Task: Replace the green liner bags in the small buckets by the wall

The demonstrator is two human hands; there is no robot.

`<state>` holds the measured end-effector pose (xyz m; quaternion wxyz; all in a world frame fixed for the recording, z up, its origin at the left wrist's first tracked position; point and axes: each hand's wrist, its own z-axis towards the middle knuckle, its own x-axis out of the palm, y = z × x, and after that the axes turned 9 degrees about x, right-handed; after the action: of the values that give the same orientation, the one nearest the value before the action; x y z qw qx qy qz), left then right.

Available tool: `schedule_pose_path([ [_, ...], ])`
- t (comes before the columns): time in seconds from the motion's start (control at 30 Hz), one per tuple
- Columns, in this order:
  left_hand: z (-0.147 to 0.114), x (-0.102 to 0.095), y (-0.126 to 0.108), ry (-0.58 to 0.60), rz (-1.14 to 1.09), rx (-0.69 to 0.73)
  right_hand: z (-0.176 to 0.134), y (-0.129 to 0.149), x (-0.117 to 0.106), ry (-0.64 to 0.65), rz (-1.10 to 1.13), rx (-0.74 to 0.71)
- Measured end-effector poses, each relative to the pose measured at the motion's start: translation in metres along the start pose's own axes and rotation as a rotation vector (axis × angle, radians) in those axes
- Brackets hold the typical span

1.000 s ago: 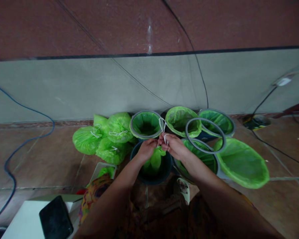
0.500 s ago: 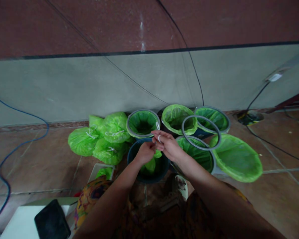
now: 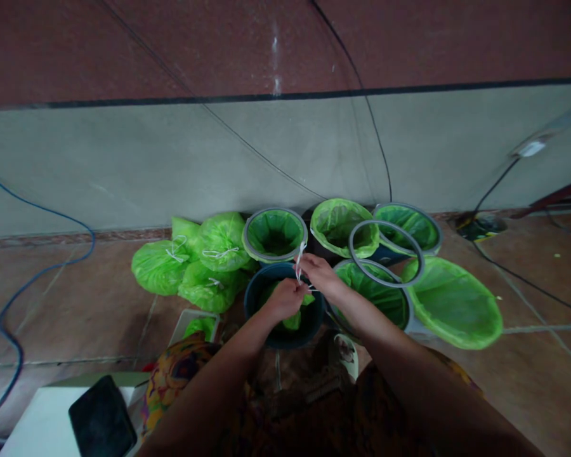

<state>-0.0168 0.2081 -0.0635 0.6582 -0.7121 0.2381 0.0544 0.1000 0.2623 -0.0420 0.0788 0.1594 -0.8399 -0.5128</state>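
Observation:
My left hand (image 3: pixel 286 298) is closed on a white drawstring (image 3: pixel 300 259) above a dark blue bin (image 3: pixel 249 298). Close beside it, my right hand (image 3: pixel 316 269) also pinches the drawstring, part of which stands up in a loop. Below the hands, a green plastic bag (image 3: pixel 292 321) shows inside the bin. My hands partly hide the bag's gathered top. Behind the bin stands another bin with a grey rim (image 3: pixel 248 244) and a green liner (image 3: pixel 276 230).
Several tied green bags (image 3: pixel 212 285) lie at left, near a white tray (image 3: pixel 183 320). At right are more lined bins, a loose grey ring (image 3: pixel 354 254) and an open green-lined bin (image 3: pixel 457 304). A dark tablet-like object (image 3: pixel 102 416) rests on a white surface (image 3: pixel 38 419).
The white drawstring now stands up in a longer loop between my hands. My right hand has turned and its fingers have drawn in; my left hand has moved slightly right and down.

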Motion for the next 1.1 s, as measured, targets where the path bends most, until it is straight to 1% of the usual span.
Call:
schedule_pose_path([
  [0.07,0.003,-0.007,0.003,-0.08,-0.027,-0.041,0.003,-0.009,-0.003,0.009,-0.332,-0.056],
  [0.1,0.005,-0.011,0.004,-0.114,-0.034,-0.047,0.003,-0.012,-0.004,0.041,-0.455,-0.081],
  [0.17,0.005,-0.017,0.005,-0.165,-0.05,-0.041,0.002,-0.014,-0.005,0.075,-0.621,-0.136],
  [0.23,0.005,-0.02,0.006,-0.206,-0.046,-0.043,-0.002,-0.012,-0.007,0.049,-0.727,-0.195],
  [0.3,0.004,-0.022,0.007,-0.253,-0.016,-0.053,-0.004,-0.007,-0.009,0.004,-0.796,-0.225],
  [0.37,0.003,-0.023,0.008,-0.304,0.006,-0.067,-0.006,-0.003,-0.011,-0.002,-0.815,-0.191],
  [0.43,0.003,-0.025,0.007,-0.33,0.015,-0.072,-0.007,-0.001,-0.013,0.04,-0.804,-0.133],
  [0.47,0.003,-0.026,0.006,-0.322,0.031,-0.065,-0.007,0.0,-0.014,0.07,-0.803,-0.114],
  [0.57,0.002,-0.03,0.0,-0.23,0.155,-0.007,-0.008,-0.001,-0.015,0.131,-0.867,-0.102],
  [0.63,0.0,-0.033,-0.005,-0.165,0.288,0.077,-0.008,-0.001,-0.017,0.113,-0.927,-0.123],
  [0.67,-0.002,-0.035,-0.008,-0.133,0.368,0.136,-0.008,-0.001,-0.017,0.074,-0.933,-0.14],
  [0.7,-0.003,-0.037,-0.011,-0.102,0.448,0.206,-0.007,-0.001,-0.018,0.018,-0.914,-0.161],
  [0.77,-0.008,-0.04,-0.017,-0.033,0.58,0.351,-0.004,0.0,-0.019,-0.089,-0.791,-0.224],
  [0.8,-0.01,-0.042,-0.019,-0.004,0.622,0.407,-0.002,0.0,-0.018,-0.1,-0.7,-0.257],
  [0.83,-0.012,-0.044,-0.021,0.014,0.644,0.45,-0.001,-0.001,-0.018,-0.073,-0.6,-0.287],
  [0.9,-0.015,-0.049,-0.024,0.01,0.639,0.505,0.002,-0.003,-0.014,0.074,-0.403,-0.339],
  [0.97,-0.017,-0.054,-0.025,-0.049,0.614,0.54,0.003,-0.006,-0.009,0.239,-0.258,-0.354],
  [1.0,-0.017,-0.057,-0.025,-0.087,0.608,0.557,0.002,-0.008,-0.006,0.294,-0.214,-0.345],
  [1.03,-0.018,-0.059,-0.024,-0.122,0.609,0.573,0.002,-0.008,-0.004,0.326,-0.181,-0.327],
  [1.1,-0.018,-0.061,-0.022,-0.17,0.628,0.6,-0.001,-0.008,-0.001,0.351,-0.135,-0.275],
])
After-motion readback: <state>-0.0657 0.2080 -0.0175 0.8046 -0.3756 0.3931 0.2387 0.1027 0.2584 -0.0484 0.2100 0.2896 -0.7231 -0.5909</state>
